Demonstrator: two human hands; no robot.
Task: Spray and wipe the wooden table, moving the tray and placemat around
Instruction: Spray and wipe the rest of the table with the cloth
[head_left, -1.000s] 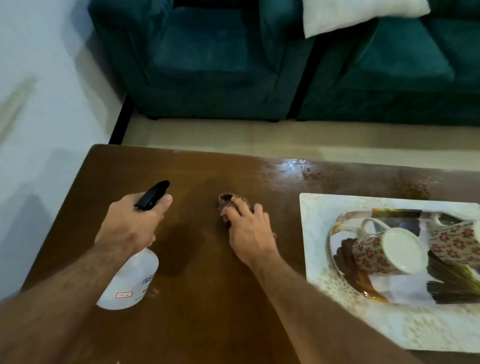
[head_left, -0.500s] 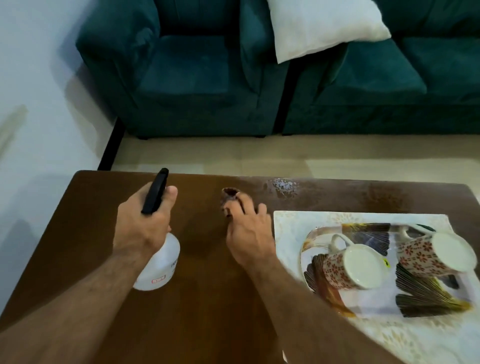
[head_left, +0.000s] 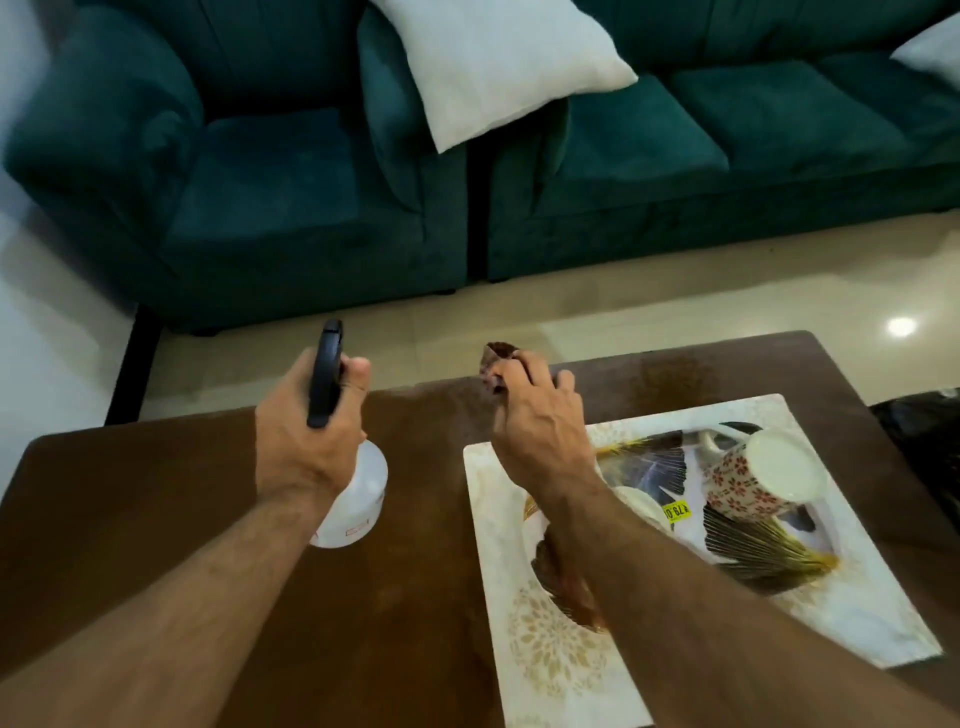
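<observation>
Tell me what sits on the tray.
One floral mug lies on its side on the tray, plainly visible. The right hand, gripping a cloth, and its forearm cover most of a second mug beside it.

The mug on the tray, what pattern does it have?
The mug is white with small red flowers, seen clearly in the head view, lying on the tray.

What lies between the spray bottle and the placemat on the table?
Head view: only bare wooden table between the spray bottle and the placemat.
</observation>
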